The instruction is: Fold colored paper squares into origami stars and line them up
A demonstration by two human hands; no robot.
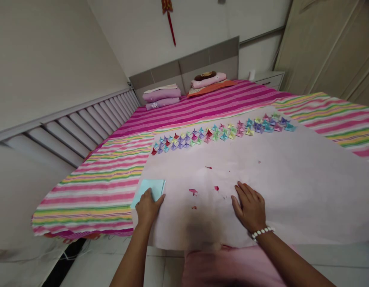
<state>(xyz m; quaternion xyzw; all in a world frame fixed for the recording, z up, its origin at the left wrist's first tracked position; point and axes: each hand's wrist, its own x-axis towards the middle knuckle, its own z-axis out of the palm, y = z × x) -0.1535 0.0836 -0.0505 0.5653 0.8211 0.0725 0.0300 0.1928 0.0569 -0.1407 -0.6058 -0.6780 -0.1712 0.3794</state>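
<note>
My left hand [148,207] rests on a stack of light blue square paper [156,185] at the left edge of a large white sheet [214,227]. Its thumb is spread away from the fingers, and part of the stack is hidden beneath it. Farther right, my right hand [249,205] lies palm down on the sheet, fingers stretched, with nothing in it. A white beaded bracelet [262,232] circles that wrist. Along the sheet's far side, many small colourful folded-paper shapes with pointed tips [208,133] stand in rows.
Several red marks or scraps [193,192] dot the sheet between my hands. Underneath is a bed with a striped cover [91,187]. Folded bedding [162,95] sits by the headboard [208,57]. A slatted rail [83,115] runs along the left; a nightstand [271,79] stands far right.
</note>
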